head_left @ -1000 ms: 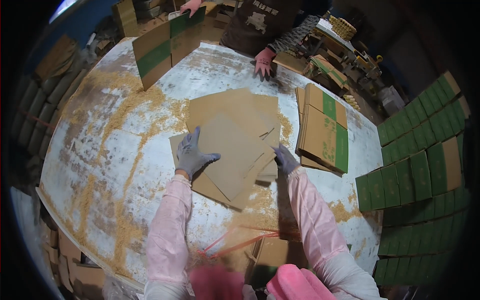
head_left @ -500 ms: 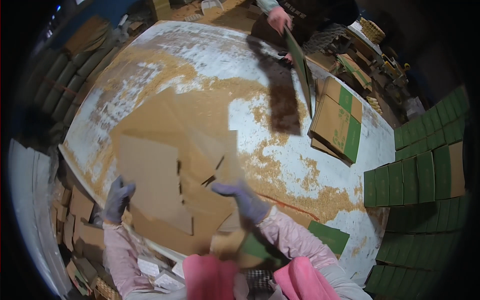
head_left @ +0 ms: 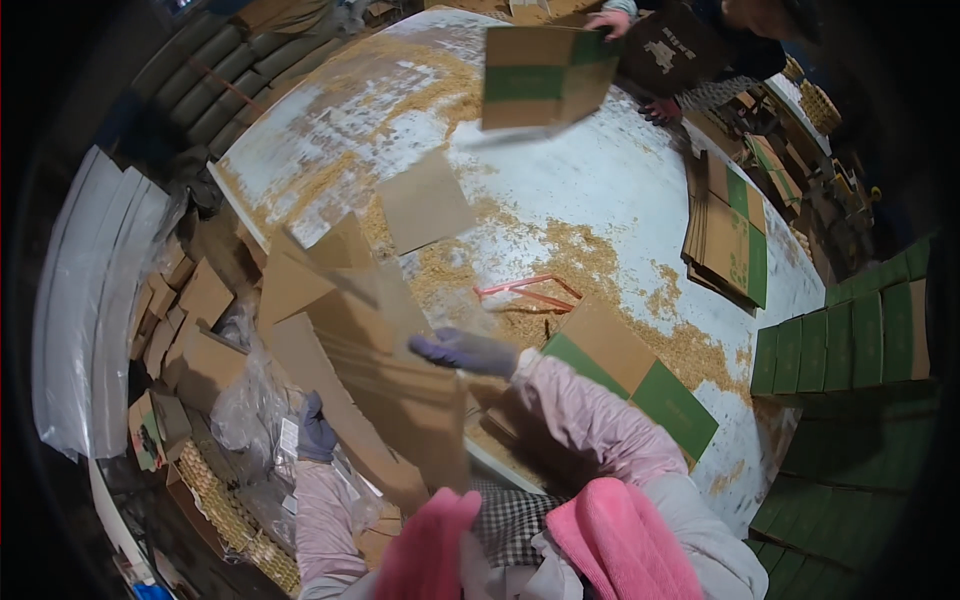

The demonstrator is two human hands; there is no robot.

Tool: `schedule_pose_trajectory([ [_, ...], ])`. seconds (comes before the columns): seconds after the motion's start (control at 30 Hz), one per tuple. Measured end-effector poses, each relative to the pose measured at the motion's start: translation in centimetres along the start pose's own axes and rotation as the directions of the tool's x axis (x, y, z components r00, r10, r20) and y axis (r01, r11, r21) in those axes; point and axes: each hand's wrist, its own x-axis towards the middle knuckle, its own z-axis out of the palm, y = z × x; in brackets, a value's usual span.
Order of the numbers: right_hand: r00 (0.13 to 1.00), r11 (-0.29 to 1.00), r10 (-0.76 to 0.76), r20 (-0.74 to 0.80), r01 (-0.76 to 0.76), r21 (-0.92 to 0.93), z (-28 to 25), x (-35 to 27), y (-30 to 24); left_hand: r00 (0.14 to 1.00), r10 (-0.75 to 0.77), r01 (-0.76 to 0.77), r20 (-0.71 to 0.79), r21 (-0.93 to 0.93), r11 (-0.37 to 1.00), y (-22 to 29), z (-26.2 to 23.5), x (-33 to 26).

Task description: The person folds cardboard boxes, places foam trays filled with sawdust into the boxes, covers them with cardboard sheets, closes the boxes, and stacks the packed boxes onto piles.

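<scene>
Several plain brown cardboard sheets (head_left: 400,400) stand tilted at the table's near left edge, between my two gloved hands. My left hand (head_left: 318,435) grips their left side, thumb up, its other fingers partly hidden. At their upper right side is my right hand (head_left: 468,352), thumb stretched over the cardboard and the rest of its grip partly out of sight. The sheets are smeared by motion. To the right of my right forearm, a flattened brown-and-green carton (head_left: 640,375) lies on the table.
A square cardboard piece (head_left: 425,200) and an orange-red strap (head_left: 530,292) lie on the sawdust-strewn table (head_left: 600,190). Across it, a co-worker's hand (head_left: 608,22) holds a brown-and-green carton (head_left: 545,80). Flat cartons (head_left: 725,235) lie stacked at right, near green boxes (head_left: 840,340). Cardboard scraps (head_left: 205,370) fill the left side.
The cardboard sheets have moved with both my hands toward the near left edge and tilted up. A square piece is left behind. The co-worker's carton has swung left and turned broadside.
</scene>
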Motion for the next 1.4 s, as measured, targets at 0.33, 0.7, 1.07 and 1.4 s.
schedule_pose_trajectory([
  [0.33,0.554,0.891,0.016,-0.832,-0.386,-0.24,-14.9,14.1,2.6,0.797,0.266,-0.082,-0.543,0.34,0.937,-2.6,-5.2,-2.5],
  [0.7,0.656,0.215,-0.088,-0.749,-0.722,-0.658,-17.6,30.2,4.5,0.882,-0.027,0.106,-0.471,0.141,0.984,-6.5,-6.5,-8.3],
  [1.07,0.744,0.813,-0.473,-0.472,0.163,-0.559,-9.4,25.2,5.0,0.874,0.053,-0.177,-0.483,-0.214,0.961,-6.6,-6.6,-10.0],
  [1.4,0.953,0.909,-0.169,0.251,0.249,-0.335,11.2,10.7,4.3,0.802,0.222,-0.469,-0.554,-0.355,0.809,-3.1,-9.3,-8.4],
])
